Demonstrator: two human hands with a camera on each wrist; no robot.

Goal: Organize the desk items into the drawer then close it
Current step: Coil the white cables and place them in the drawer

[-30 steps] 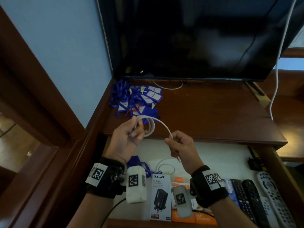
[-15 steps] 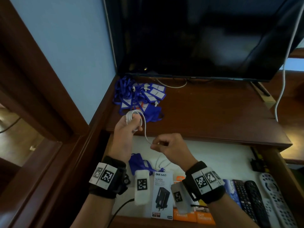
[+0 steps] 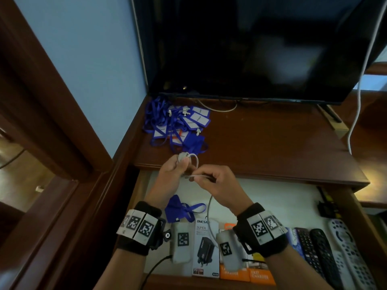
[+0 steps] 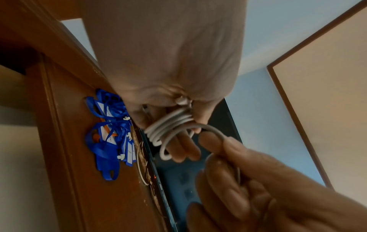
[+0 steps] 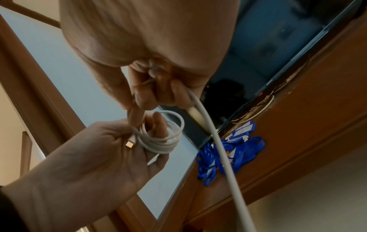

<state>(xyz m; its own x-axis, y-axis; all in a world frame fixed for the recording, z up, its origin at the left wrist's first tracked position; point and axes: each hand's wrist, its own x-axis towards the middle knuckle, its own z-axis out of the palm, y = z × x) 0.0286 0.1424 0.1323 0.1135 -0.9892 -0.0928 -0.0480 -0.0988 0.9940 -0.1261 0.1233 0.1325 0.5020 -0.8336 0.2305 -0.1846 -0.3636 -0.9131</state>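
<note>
The head view is dim and underexposed, with warm lamplight pooling on the desk [image 3: 272,147] at its right edge and a dull smear of glare on the dark screen [image 3: 261,45]. Straight lines bow toward the corners. Both wrist views are brighter but soft, the nearest skin blurred.

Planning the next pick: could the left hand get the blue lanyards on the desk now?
Probably not yet: the left hand holds the coiled white cable. The lanyards lie uncovered just beyond it.
</note>
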